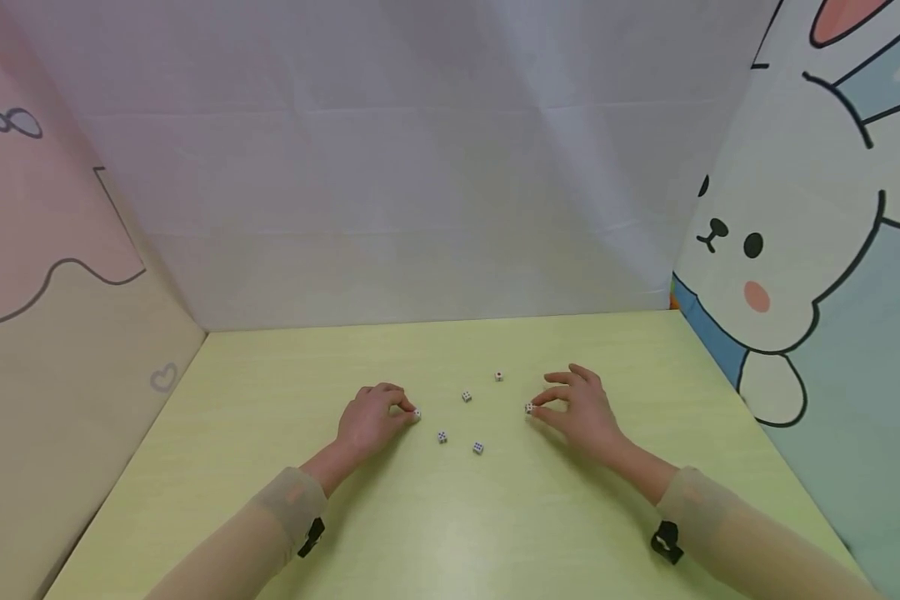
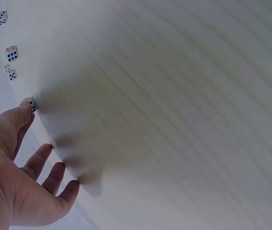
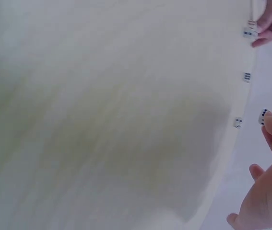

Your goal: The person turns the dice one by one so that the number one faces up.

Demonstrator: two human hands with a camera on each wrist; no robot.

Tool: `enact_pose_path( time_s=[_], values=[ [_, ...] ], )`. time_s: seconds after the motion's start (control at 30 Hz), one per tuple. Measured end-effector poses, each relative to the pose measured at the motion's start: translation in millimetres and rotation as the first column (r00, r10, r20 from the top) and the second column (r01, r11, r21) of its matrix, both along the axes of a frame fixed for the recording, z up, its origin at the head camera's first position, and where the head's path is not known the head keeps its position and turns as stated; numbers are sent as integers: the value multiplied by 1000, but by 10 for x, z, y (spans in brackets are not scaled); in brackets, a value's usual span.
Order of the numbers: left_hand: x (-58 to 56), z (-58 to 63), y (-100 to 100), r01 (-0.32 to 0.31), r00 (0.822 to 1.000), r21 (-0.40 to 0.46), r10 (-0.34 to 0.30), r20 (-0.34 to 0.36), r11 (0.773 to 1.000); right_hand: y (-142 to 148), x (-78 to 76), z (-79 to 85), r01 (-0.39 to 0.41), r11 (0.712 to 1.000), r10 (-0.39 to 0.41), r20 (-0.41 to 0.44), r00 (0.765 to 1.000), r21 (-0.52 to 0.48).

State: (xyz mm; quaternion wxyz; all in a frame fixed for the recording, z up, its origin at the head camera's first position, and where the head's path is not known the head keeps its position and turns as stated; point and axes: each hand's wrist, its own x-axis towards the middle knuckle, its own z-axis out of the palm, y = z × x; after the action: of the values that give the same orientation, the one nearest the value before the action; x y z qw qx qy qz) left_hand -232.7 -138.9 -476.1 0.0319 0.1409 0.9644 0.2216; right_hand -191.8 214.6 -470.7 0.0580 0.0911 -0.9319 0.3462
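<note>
Four white cubic dice (image 1: 442, 437) obstruct passage between bare left hand (image 1: 371, 422) and bare right hand (image 1: 581, 415). The near pale-yellow tabletop (image 1: 450, 533) offers room.

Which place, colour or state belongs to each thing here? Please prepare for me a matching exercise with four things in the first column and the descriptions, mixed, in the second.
Things:
1. left hand
2. right hand
3. table
4. white cartoon animal

Descriptions, from the head view:
A. pale yellow
B. beside the table, on the right
C. pinches a die, right of the four loose dice
D. pinches a die, left of the four loose dice

Right pairs: 1-D, 2-C, 3-A, 4-B
</note>
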Motion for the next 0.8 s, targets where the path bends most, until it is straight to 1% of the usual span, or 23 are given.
enact_pose_path(
  time_s=[0.07, 0.13, 0.27, 0.37, 0.57, 0.63, 0.7, 0.8],
  values=[
    [7, 15, 4, 0, 1000, -1, 0, 1, 1000, 18, -8, 68, 15, 995, -11, 41, 999, -99],
    [15, 30, 5, 4, 1000, -5, -5, -4, 1000, 40, -27, 121, 23, 979, -9, 71, 997, -201],
    [19, 44, 4, 5, 1000, -5, -5, -5, 1000, 70, -48, 206, 53, 923, 2, 140, 990, -382],
    [18, 47, 3, 1, 1000, -1, -1, 2, 1000, 78, -53, 228, 96, 874, 1, 199, 980, -476],
    [14, 52, 3, 9, 1000, -7, -9, -2, 1000, 74, -47, 233, 170, 787, -5, 270, 963, -593],
    [8, 56, 3, 11, 1000, -7, -11, -2, 1000, 76, -42, 230, 184, 763, 1, 285, 958, -619],
    [0, 62, 3, 10, 1000, -8, -10, -1, 1000, 80, -43, 219, 193, 744, 4, 293, 956, -640],
    [-11, 74, 0, 7, 1000, -16, -8, -6, 1000, 82, -50, 191, 199, 742, -2, 295, 955, -640]
  ],
)
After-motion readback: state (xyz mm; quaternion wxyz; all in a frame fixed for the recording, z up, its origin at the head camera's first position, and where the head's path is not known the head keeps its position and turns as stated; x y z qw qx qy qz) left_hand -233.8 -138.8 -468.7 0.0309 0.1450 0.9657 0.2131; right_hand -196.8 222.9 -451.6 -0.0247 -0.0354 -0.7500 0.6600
